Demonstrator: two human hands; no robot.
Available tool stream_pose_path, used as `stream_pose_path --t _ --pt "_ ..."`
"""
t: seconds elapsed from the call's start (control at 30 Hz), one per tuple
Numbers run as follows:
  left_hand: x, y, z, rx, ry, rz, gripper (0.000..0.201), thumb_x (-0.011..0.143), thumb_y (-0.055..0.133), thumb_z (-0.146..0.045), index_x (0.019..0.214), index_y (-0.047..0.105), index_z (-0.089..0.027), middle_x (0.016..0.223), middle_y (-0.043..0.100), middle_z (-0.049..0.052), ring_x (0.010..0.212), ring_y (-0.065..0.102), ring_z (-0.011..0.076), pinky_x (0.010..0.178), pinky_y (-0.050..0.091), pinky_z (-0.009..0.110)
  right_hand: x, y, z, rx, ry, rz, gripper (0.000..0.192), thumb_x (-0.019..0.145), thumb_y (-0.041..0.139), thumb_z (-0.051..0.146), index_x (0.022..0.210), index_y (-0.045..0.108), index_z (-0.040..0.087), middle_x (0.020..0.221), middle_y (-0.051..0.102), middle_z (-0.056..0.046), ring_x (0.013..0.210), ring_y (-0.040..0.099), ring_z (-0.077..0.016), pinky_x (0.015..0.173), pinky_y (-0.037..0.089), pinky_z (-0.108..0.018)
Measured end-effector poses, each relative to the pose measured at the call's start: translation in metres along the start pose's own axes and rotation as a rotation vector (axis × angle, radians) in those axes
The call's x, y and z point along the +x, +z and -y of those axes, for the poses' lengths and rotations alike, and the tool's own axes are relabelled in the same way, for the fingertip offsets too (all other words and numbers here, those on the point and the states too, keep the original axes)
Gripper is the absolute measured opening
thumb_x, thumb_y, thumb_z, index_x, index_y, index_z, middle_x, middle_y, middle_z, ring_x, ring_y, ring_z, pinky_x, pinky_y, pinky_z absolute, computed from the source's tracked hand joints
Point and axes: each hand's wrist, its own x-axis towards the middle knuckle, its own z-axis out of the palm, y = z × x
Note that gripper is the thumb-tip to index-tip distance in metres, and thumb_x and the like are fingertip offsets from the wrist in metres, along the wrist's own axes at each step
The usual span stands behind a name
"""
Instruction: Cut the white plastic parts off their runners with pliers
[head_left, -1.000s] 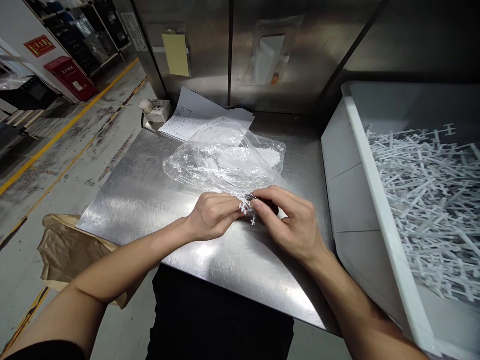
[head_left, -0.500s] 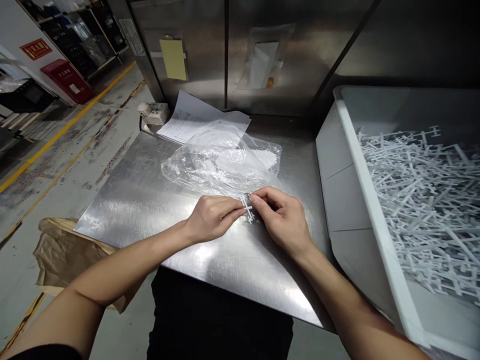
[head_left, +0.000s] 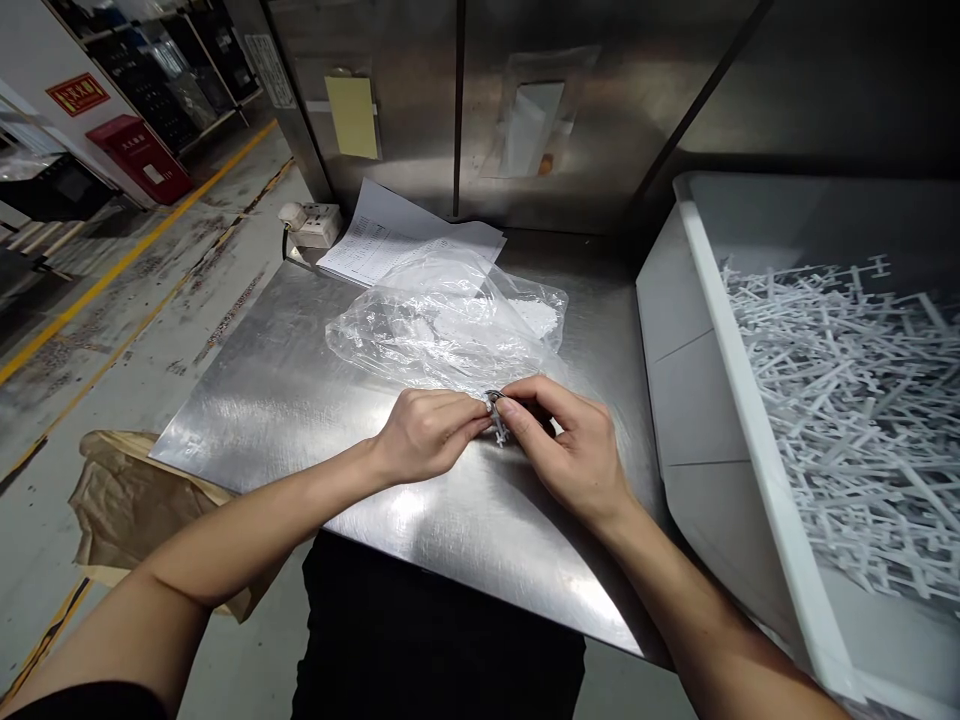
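Over the metal table, my left hand is closed in a pinch on a small white branched plastic sprue. Its lower end sticks out below the fingertips; the rest is covered by fingers. Just to the right, my right hand is closed around a small dark curved tool, whose exact kind I cannot make out. The tool's tip meets the top of the sprue, close to my left fingertips. Directly behind both hands lies a clear plastic bag with small white pieces inside.
A big white bin heaped with white sprues stands at the right. Printed papers and a power socket lie at the back left of the metal table. A brown paper bag is below its left edge.
The dark tool in my right hand has turned and shows more, now covering part of the sprue. My left hand keeps nearly the same place. The view has shifted slightly.
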Motion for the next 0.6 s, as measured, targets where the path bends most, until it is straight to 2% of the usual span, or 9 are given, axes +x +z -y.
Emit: stream_pose_path --t 0.6 --pt "0.0017 0.0027 -0.0014 0.141 0.069 -0.05 0.029 0.113 0.054 -0.02 0.089 0.069 -0.016 0.074 0.072 0.001 0.065 0.068 0.0142 0.061 0.05 0.028 -0.0012 -0.0003 0.0048 0.023 0.041 0.035 0.016 0.105 0.068 0.032 0.094 0.074 0.022 0.083 0.076 0.0 0.072 0.068 -0.0165 0.067 0.049 -0.032"
